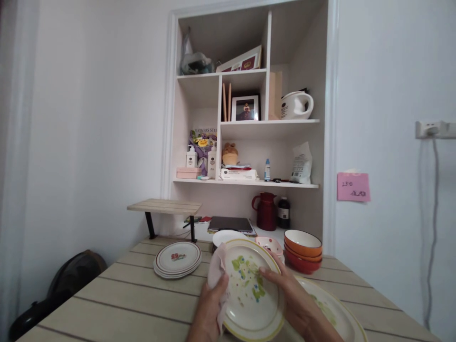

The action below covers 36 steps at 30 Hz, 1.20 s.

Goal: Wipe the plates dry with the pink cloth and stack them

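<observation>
A cream plate [245,304] with a yellow rim and a green leaf pattern is held up, tilted, between my two hands. My left hand [210,304] grips its left edge through a pale pink cloth [218,266], thumb over the cloth. On the right side, my right hand [290,287] holds the rim, with its thumb lying on the plate's face and the other fingers hidden behind. Under my right forearm lies a larger plate [333,304] of similar leaf pattern, partly covered.
Left on the slatted table [124,289] is a stack of small plates [178,259]. Behind the held plate stand a white dish [228,236], a pink dotted bowl [269,244] and stacked orange and red bowls [302,249]. A small raised shelf [164,206] stands back left; a red jug [266,212] is farther back.
</observation>
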{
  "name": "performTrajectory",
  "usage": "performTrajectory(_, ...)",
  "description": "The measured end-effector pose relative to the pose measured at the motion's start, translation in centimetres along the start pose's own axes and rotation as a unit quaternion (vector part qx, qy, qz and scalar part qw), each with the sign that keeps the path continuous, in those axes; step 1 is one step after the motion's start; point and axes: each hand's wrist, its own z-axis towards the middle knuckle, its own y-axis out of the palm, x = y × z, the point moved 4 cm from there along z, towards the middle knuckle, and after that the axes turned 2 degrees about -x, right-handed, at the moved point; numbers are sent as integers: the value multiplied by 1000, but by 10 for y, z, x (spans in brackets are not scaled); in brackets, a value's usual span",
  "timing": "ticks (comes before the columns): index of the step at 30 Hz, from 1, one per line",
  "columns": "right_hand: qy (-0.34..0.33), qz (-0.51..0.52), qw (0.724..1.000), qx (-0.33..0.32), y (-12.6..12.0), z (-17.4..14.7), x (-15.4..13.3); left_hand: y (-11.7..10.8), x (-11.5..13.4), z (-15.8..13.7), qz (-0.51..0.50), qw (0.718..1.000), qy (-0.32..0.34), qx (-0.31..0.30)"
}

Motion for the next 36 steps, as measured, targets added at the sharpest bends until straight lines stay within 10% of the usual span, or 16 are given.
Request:
performTrajectory(6,19,1,998,-58,2,0,4,0,4,0,14,1000,-1,10)
performTrajectory(36,-139,47,974,173,9,9,46,-4,-26,21,-124,981,-117,-90)
